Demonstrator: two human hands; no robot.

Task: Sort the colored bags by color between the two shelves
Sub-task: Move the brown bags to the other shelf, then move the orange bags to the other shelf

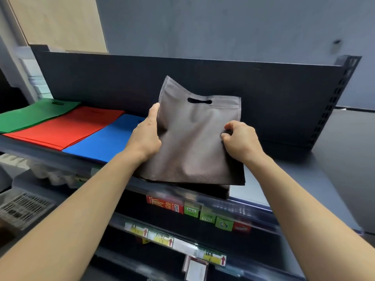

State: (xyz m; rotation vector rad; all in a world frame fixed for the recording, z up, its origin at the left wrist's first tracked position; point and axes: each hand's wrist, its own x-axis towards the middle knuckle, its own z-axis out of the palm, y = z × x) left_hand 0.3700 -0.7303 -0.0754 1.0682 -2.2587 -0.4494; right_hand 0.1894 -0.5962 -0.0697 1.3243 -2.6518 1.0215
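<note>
Brown bag (pixel 194 138) is held up just right of the blue stack (pixel 105 138), its lower edge over a dark pile (pixel 223 191) on the shelf (pixel 304 179). L hand (pixel 147 134) grips its left edge; R hand (pixel 241 140) pinches the right edge w/ curled fingers. Prob. light, thin fabric: floppy, creasing at the grips. Best taken by both side edges or the handle slot (pixel 199 101); one-handed it'd likely sag.

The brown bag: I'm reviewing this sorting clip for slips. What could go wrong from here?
1. The brown bag hangs limp and creased between the left hand and right hand, so it may land folded rather than flat.
2. The dark pile under it juts over the front edge of the shelf, so a nudge could tip it off.
</note>
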